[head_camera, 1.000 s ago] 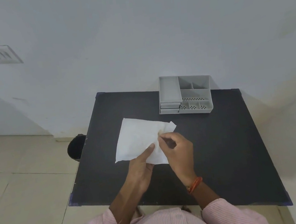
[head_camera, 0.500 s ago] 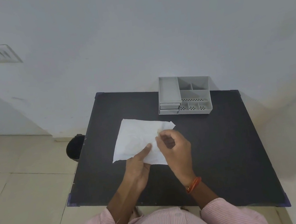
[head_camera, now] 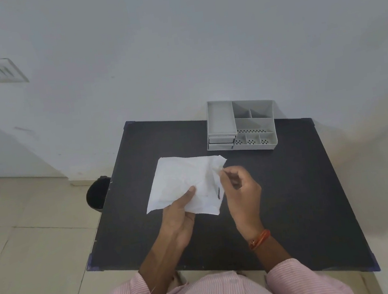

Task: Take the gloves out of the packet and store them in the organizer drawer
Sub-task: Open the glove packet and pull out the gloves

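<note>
- The white packet [head_camera: 183, 182] is tilted, its long axis running from the near left corner to the far right corner, held just above the black tabletop [head_camera: 293, 195].
- Your left hand [head_camera: 178, 216] clamps the near edge, thumb on top, fingers beneath.
- Your right hand [head_camera: 242, 191] pinches the torn far-right flap between thumb and forefinger, wrist bent, an orange band on it.
- The grey organizer [head_camera: 240, 126] sits beyond your right grip at the tabletop's far edge, its drawers shut.
</note>
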